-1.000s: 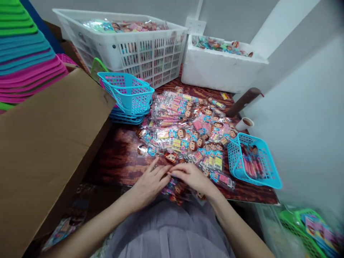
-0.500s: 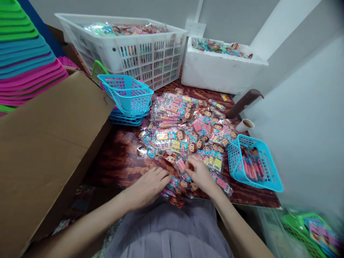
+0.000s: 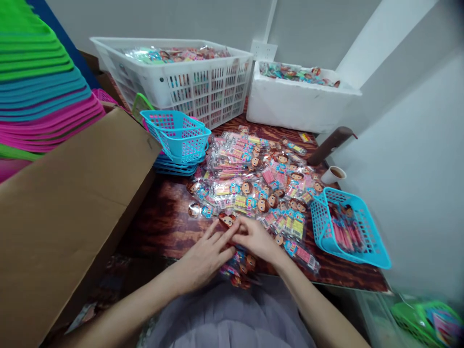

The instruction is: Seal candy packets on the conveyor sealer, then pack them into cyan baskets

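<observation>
My left hand (image 3: 206, 255) reaches over the near edge of the pile with its fingers stretched out and spread, fingertips by a packet with a cartoon head (image 3: 227, 220). Close against it, my right hand (image 3: 256, 240) has thumb and fingers pinched together on a clear packet, mostly hidden by the fingers. Under both hands, at the table's front edge, lies a bunch of packets (image 3: 239, 267), partly covered. Beyond them spreads a heap of clear packets (image 3: 250, 188) with brown-haired cartoon figures and pink or yellow contents. One packet (image 3: 300, 252) lies right of my right wrist.
A blue basket (image 3: 377, 241) with packets stands right, near a paper cup (image 3: 333, 174) and a brown cylinder (image 3: 329, 147). Blue baskets (image 3: 181, 140) and a cardboard box (image 3: 79, 203) are left. A white crate (image 3: 203, 92) and foam box (image 3: 290, 104), both filled, stand behind.
My left hand has moved up and its fingers have spread toward my right hand. My right hand has come left and nearer; the pink packet at its fingertips is now hidden. The view has shifted slightly.
</observation>
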The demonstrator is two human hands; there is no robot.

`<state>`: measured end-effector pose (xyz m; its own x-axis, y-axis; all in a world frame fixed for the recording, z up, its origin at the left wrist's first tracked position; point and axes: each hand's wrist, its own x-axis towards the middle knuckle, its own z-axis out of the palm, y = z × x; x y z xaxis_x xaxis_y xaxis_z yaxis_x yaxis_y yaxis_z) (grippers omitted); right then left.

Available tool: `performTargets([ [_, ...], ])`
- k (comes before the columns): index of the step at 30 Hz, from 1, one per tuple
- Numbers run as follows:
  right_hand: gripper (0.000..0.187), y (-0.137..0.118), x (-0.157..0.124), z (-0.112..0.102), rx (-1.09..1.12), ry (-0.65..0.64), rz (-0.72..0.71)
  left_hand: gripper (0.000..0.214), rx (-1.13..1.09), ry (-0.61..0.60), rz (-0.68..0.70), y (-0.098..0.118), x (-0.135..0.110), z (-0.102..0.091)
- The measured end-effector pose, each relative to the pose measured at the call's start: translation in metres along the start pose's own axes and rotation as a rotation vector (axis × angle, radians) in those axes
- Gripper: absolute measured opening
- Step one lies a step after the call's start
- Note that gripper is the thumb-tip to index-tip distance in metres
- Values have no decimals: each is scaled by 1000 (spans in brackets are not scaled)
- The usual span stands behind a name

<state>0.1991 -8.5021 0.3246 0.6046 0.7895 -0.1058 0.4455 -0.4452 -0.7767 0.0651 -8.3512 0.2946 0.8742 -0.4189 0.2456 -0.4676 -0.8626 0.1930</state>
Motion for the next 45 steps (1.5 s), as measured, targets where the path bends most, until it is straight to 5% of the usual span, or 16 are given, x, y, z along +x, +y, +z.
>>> performTargets([
  [6, 19, -20, 46, -18, -592, -22, -402, 54, -12, -28, -136, -15, 6, -8],
  [8, 24, -24, 63, -21, -657, -5, -411, 53, -30, -70, -164, -18, 9, -13],
  [12, 39, -23, 90, -26, -856, 269, -313, 47, 24, -79, -146, -15, 9, -14],
  [16, 24, -14, 91, -29, -1010, 314, -324, 38, 81, -113, -124, -1, 2, -10],
  [22, 31, 5, 70, -36, -880, 385, -242, 42, -44, -147, -91, 15, -6, -10],
  [31, 37, 11, 79, -36, -826, 337, -142, 61, -43, -104, -184, 5, 16, -10],
  [36, 14, 4, 80, -39, -829, 253, -132, 51, -74, -137, -204, 6, 19, -15],
  [41, 13, -5, 64, -44, -846, 465, -228, 46, -47, -152, -214, 8, 15, -12],
  [45, 24, -3, 40, -39, -774, 490, -253, 44, -55, -137, -213, 7, 15, -10],
])
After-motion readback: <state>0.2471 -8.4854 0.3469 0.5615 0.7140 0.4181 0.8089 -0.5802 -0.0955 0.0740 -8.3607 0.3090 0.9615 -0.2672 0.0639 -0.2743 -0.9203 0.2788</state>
